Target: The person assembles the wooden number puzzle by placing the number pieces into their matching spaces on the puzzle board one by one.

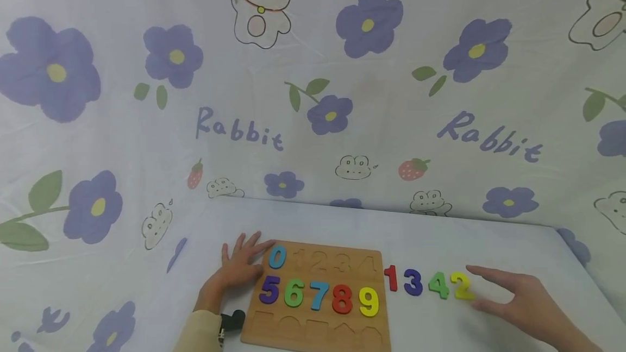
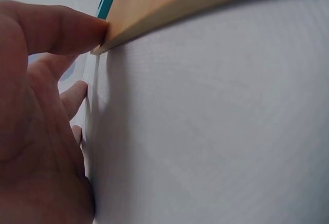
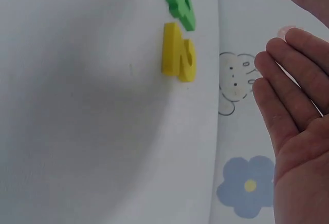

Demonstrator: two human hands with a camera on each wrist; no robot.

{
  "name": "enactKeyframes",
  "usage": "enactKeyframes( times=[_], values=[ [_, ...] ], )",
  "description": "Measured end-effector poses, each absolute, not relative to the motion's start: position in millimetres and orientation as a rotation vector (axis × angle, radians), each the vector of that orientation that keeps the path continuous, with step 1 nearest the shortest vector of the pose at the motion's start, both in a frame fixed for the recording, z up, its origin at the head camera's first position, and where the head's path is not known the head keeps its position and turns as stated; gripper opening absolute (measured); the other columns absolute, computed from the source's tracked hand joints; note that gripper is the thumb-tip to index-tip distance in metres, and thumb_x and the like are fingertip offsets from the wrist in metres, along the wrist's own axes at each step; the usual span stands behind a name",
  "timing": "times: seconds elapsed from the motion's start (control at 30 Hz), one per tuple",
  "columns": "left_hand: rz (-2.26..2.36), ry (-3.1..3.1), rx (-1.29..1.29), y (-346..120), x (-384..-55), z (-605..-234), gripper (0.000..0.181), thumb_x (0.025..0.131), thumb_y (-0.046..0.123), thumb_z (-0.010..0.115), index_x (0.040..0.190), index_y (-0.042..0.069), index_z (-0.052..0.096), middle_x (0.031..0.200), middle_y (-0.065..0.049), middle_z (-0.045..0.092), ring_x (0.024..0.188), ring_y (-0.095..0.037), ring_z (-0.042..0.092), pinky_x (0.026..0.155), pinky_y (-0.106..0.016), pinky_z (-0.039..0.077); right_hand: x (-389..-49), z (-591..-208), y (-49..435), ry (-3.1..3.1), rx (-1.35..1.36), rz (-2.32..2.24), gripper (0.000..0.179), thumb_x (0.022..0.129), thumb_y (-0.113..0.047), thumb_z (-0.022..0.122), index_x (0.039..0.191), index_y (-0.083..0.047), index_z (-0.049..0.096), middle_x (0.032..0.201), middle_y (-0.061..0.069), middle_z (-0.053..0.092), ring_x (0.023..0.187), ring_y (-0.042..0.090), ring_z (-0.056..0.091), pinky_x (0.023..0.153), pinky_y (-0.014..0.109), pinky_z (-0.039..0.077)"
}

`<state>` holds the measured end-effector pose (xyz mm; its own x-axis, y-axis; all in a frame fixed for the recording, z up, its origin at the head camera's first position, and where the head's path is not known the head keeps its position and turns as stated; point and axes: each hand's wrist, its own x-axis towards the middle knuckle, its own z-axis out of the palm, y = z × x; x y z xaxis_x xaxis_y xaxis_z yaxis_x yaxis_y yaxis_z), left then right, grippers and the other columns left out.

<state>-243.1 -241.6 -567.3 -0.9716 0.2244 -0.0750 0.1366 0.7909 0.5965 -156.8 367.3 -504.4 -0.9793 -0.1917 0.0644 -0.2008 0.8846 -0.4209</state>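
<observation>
A wooden number board (image 1: 253, 326) lies on the white table, with a blue 0 (image 1: 271, 257) in its top row and the pieces 5 to 9 in the row below. The recesses for 1 to 4 show bare. My left hand (image 1: 238, 266) rests at the board's upper left corner, fingers spread, its thumb (image 2: 77, 31) touching the edge. Right of the board lie a red 1 (image 1: 393, 278), a purple 3 (image 1: 415, 290), a green 4 (image 1: 443, 290) and a yellow 2 (image 3: 171, 49). Beside the 2, my right hand (image 1: 528, 300) holds nothing, thumb and fingers apart.
A patterned cloth (image 1: 313, 58) with flowers and rabbits hangs behind the table (image 1: 303, 221). Shape outlines are cut along the board's lower row. A dark strap (image 1: 232, 322) sits at the left wrist, by the board's left edge.
</observation>
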Motion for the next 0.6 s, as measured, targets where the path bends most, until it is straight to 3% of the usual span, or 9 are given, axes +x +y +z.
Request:
enactKeyframes(
  times=[0.23,0.6],
  values=[
    [0.98,2.852,0.298,-244,-245,-576,0.074,0.086,0.016,0.064,0.159,0.029,0.06,0.18,-0.02,0.027,0.168,-0.056,0.001,0.124,-0.081,-0.02,-166,-512,372,-3.064,0.277,0.694,0.073,0.085,-0.05,0.091,0.145,-0.015,0.072,0.145,0.014,0.073,0.136,0.053,0.064,0.102,0.077,0.053],
    [0.92,2.852,0.306,-245,-244,-571,0.072,0.088,0.016,0.067,0.159,0.028,0.06,0.181,-0.018,0.028,0.168,-0.055,0.002,0.124,-0.083,-0.014,-186,-538,370,-3.067,0.3,0.801,0.064,0.085,-0.038,0.093,0.141,-0.012,0.074,0.142,0.013,0.075,0.139,0.052,0.062,0.107,0.076,0.051]
  ],
)
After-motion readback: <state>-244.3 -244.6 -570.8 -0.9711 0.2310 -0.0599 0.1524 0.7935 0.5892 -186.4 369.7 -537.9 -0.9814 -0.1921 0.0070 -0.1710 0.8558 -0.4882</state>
